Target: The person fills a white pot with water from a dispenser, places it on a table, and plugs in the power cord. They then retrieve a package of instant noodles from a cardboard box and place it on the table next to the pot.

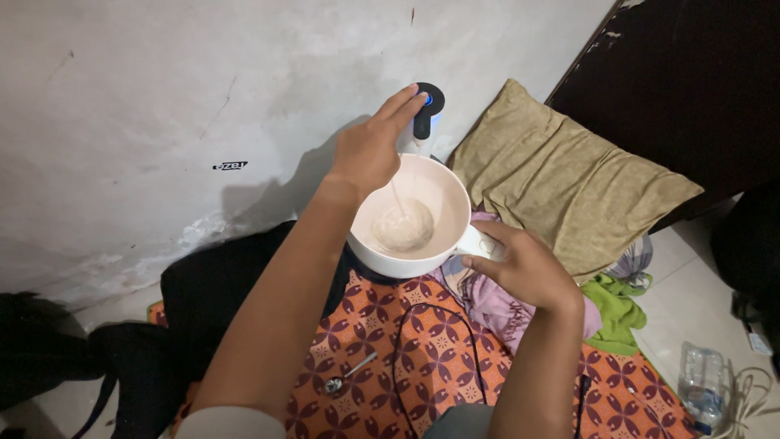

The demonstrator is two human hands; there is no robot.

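A spoon point(349, 375) lies unused on the patterned mat point(422, 349). The right hand point(524, 264) grasps the handle of the white pot point(410, 218). The left hand point(372, 146), fingers extended, presses the dispenser pump point(428, 110); a thin stream falls, and the pot is only shallowly filled.

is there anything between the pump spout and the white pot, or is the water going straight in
Nothing visible blocks it. The left hand presses the top of the water pump, and a thin stream falls straight into the white pot held under it. The right hand grips the pot's handle at the side, clear of the stream.
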